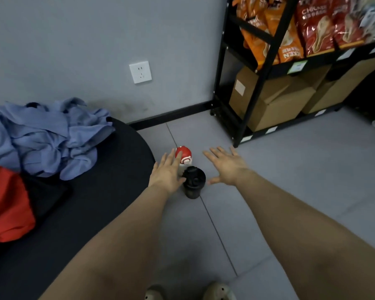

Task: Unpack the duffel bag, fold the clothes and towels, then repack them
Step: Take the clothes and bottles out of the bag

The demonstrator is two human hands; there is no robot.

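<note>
Head view: two open hands [167, 172] [225, 167], two bottles [193, 182] [183, 155].

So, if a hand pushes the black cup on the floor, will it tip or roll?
The black cup looks tall and narrows toward its base, so a push near the lid would probably tip it. Its round body would then likely roll on the smooth floor. The fitted lid may limit spilling; its contents cannot be seen.
</note>
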